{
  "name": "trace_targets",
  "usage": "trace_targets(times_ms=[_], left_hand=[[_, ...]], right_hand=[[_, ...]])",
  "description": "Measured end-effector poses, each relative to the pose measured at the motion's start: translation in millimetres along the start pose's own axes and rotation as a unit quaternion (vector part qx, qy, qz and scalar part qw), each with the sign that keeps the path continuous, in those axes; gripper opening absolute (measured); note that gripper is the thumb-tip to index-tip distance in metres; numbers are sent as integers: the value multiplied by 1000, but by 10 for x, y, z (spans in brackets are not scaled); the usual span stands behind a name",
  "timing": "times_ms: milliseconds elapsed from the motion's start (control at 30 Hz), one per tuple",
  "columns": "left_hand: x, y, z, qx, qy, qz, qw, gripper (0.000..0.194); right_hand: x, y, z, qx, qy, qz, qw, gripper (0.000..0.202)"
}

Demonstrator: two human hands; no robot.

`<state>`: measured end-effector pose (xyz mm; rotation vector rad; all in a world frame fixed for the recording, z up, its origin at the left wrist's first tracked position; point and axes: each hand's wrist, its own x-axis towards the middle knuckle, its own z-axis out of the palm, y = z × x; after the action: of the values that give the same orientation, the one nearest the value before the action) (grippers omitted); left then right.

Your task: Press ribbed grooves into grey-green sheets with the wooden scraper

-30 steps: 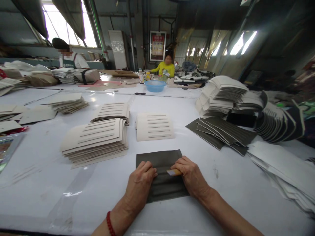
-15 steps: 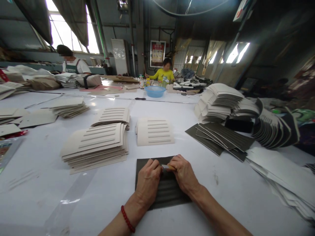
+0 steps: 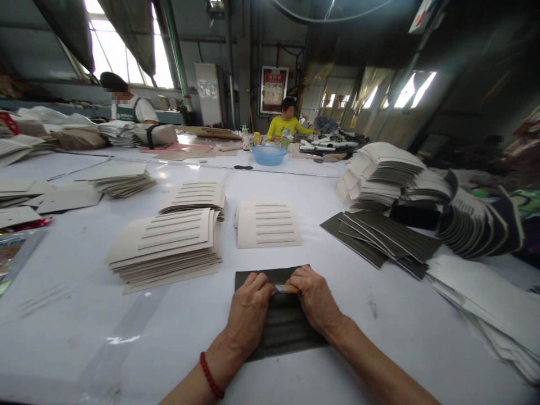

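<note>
A dark ribbed sheet (image 3: 287,332) lies on the white table, below both hands. My right hand (image 3: 312,292) is closed round a small tool (image 3: 287,288) with a yellowish handle and a pale tip that points left. Over the sheet's left part, my left hand (image 3: 251,306) has its fingers bent and pressed together close to that tip; what they pinch, if anything, is hidden. A red bead bracelet (image 3: 211,376) circles my left wrist.
Stacks of pale slotted sheets (image 3: 169,244) and a smaller pile (image 3: 269,226) stand beyond my hands. Dark sheets (image 3: 379,236) and white pieces (image 3: 485,298) lie right. A blue basin (image 3: 269,156) is farther back, near a person in yellow (image 3: 280,125); another person (image 3: 137,108) is at left.
My left hand has shifted slightly left, away from the tool, and more of the tool shows. The view has moved a little. The person in yellow has changed arm position.
</note>
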<state>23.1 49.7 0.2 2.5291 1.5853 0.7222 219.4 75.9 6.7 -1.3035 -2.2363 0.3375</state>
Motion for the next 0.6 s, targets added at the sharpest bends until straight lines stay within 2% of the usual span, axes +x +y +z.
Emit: trace_targets(times_ms=[100,267,400,500,600], left_hand=[[-29,-58,-18,-1,0,4,1000,23],[-166,-290,-236,7,17,-20,1000,21],[-40,-161,-201,11,20,-5,1000,15],[91,-6,-73,21,11,14,1000,17],[149,57,45,42,-8,18,999,16]], right_hand=[[-5,43,2,-3,-2,1,1000,28],[-143,327,-276,-21,21,37,999,31],[-74,206,-268,-10,26,18,999,30],[47,51,-135,-7,27,4,1000,24],[148,-20,11,-14,13,6,1000,24]])
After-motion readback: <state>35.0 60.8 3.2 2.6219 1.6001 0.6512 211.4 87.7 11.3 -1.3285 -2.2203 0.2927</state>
